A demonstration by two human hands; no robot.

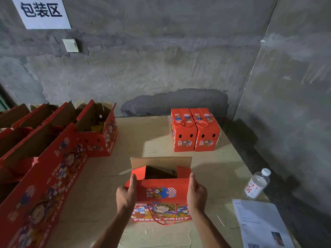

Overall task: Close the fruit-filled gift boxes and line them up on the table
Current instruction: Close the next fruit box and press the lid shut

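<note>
Open red gift box [161,192], lower centre of frame: corrugated card, stiff but creasable, probably heavy with fruit; left hand [126,193] and right hand [196,194] grip near flap's 2 ends, best hold there; 2 closed boxes [194,130] upper right

Red cartoon-printed gift boxes [162,192], brown inside; pale table [154,140]; grey wall [161,59].

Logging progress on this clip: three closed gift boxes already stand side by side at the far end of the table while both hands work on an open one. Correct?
Not quite: the head view shows two closed gift boxes there, not three. Both hands, left and right, do hold the open box.
</note>
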